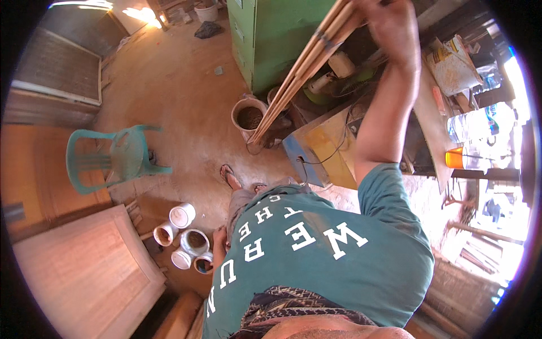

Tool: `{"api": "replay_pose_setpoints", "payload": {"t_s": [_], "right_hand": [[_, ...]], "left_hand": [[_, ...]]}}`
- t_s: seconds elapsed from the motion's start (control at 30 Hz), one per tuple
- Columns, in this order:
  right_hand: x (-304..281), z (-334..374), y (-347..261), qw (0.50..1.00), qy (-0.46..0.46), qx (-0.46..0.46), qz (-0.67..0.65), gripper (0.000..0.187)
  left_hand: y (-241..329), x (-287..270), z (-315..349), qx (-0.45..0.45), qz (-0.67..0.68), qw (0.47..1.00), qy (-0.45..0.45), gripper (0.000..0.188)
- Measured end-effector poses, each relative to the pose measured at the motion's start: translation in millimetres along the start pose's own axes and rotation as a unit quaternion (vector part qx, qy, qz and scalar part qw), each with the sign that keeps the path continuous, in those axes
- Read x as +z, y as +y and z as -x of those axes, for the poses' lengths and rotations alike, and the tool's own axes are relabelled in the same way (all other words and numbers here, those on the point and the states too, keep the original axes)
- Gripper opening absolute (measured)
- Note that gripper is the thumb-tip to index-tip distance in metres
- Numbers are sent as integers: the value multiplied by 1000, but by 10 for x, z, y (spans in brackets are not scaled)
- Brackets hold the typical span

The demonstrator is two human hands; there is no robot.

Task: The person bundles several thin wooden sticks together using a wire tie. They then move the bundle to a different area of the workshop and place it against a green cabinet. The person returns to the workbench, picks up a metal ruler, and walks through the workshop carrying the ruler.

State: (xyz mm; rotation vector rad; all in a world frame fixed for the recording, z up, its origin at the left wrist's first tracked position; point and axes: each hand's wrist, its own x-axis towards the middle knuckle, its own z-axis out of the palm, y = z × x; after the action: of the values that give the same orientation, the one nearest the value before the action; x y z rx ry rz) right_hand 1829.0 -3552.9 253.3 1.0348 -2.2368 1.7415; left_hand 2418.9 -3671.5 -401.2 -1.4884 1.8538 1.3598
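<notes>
My right hand (pixel 392 31) is raised at the top edge, closed round the upper part of a bundle of long thin wooden strips (pixel 305 65). A dark band goes round the bundle near its upper end. The strips slant down to the left, their lower ends beside a bucket (pixel 249 114) with dark contents. My left hand (pixel 219 236) hangs low beside my thigh, partly hidden by the shirt, and its fingers are too unclear to read. White tubs (pixel 195 242) stand on the floor near it.
A green cabinet (pixel 271 45) stands ahead, left of the strips. A cluttered workbench (pixel 429 124) on the right bears a dirty white bucket (pixel 454 65) and an orange-bottomed cup (pixel 455 158). To the left are a green plastic chair (pixel 125 152) and a wooden panel door (pixel 84 271).
</notes>
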Motion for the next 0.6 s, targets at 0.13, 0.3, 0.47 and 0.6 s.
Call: {"api": "replay_pose_setpoints", "payload": {"t_s": [0.13, 0.3, 0.47, 0.6], "right_hand": [[-126, -456, 9, 984, 118, -73, 116, 22], [-170, -648, -6, 967, 162, -45, 191, 30], [-230, -645, 118, 945, 207, 30, 253, 59], [-273, -615, 183, 942, 216, 28, 255, 52]], "left_hand": [[162, -698, -686, -47, 204, 977, -45, 39], [860, -1685, -1070, -116, 246, 961, -41, 38], [1011, -2393, -1646, -91, 245, 965, -19, 34], [1065, -2708, -2148, -85, 259, 959, -72, 22]]}}
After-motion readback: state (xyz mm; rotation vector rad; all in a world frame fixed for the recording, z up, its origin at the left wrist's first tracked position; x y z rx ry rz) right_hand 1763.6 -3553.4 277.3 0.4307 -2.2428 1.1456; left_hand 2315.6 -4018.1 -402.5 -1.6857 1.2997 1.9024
